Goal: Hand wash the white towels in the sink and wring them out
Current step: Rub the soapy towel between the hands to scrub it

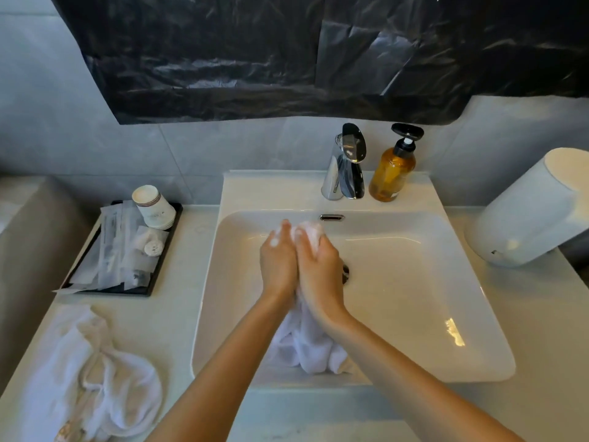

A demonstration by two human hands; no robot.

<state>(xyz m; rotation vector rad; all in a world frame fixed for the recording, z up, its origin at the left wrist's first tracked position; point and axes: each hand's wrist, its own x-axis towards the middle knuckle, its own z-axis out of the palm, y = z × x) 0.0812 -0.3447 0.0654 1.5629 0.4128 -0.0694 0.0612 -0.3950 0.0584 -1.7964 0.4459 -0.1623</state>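
Note:
A white towel [306,342] hangs in the white sink [414,282], bunched between both my palms. My left hand [278,260] presses against it with fingers fairly straight and soapy. My right hand [318,266] grips the towel's top end, which sticks out foamy above my fingers. The towel's lower part lies on the basin's near side under my wrists. A second white towel [92,374] lies crumpled on the counter at the lower left.
A chrome tap [345,164] and an amber pump bottle [393,169] stand behind the basin. A black tray [124,247] with paper cups and wrapped toiletries sits left. A white dispenser [529,208] is at the right. Black plastic sheeting covers the wall above.

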